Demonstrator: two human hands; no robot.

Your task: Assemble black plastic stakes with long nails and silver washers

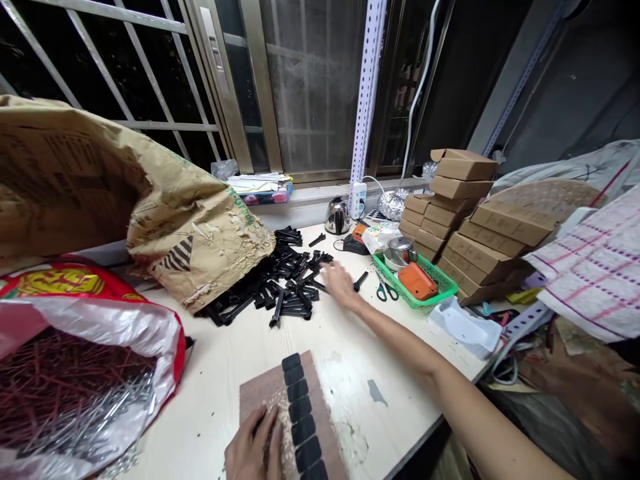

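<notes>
My left hand (255, 443) lies at the bottom edge with its fingers stretched out on a reddish-brown board (260, 389). Beside those fingers, a row of black block-like pieces (303, 420) runs along the board, over a rough, speckled strip. My right hand (340, 283) reaches forward to the right edge of a heap of black plastic pieces (295, 283). Its fingers are extended and partly apart at the heap; no held piece can be made out. One loose black piece (360, 281) lies just right of that hand.
A torn paper sack (200, 227) opens onto the heap. At left, a plastic bag (170, 333) holds many thin metal rods (75, 393). Scissors (387, 288), a green basket (435, 301), a kettle (337, 215) and stacked cardboard boxes (480, 250) stand right and behind.
</notes>
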